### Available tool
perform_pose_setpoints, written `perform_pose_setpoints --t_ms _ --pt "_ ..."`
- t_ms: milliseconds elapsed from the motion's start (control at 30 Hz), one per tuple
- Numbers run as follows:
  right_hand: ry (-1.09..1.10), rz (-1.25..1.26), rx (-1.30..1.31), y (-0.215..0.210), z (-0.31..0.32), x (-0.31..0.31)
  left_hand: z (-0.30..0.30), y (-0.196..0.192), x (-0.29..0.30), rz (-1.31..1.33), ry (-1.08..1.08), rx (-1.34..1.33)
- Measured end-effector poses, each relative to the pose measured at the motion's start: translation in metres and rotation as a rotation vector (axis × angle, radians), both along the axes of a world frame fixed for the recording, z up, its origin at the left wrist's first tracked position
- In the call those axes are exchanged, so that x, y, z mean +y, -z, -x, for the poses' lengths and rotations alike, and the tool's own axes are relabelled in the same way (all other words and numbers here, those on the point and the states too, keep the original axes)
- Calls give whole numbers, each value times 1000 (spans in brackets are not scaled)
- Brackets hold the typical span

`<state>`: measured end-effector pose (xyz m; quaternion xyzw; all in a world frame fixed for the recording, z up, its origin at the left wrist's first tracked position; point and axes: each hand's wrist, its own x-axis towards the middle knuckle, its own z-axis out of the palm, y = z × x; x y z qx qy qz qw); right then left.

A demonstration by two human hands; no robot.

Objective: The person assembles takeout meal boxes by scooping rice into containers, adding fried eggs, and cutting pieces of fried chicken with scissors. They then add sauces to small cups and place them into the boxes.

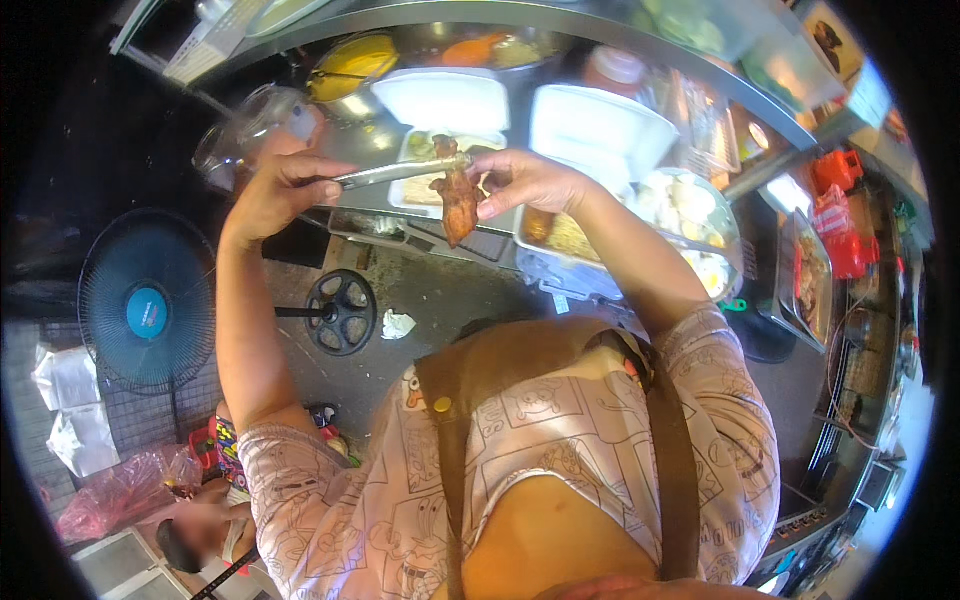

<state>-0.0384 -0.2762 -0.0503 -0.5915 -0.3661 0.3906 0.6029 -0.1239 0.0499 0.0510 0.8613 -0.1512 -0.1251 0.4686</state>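
Note:
My left hand (285,195) is closed round the handle end of metal tongs (395,174), which lie almost level across the view. At their far end hangs a browned, glossy piece of cooked meat (460,208). The thumb and fingers of my right hand (530,185) pinch the meat's right side, close to the tongs' tip. Behind the meat stands an open white foam box (440,97) with food in it, partly hidden by the tongs. Below my right wrist, a second open foam box (595,125) holds noodles (570,238) and something brown.
A bowl of peeled eggs (690,205) sits right of the boxes. Pots, one with yellow contents (355,65), line the back under a metal shelf edge (560,20). A fan (145,310) stands at left; a person (200,535) is at lower left. A tray of food (808,275) is at right.

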Motion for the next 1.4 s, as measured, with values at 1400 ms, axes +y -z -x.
perform_pose_setpoints --t_ms 1400 --pt "633 949 -993 89 -85 136 17 146 31 -481 -527 -293"
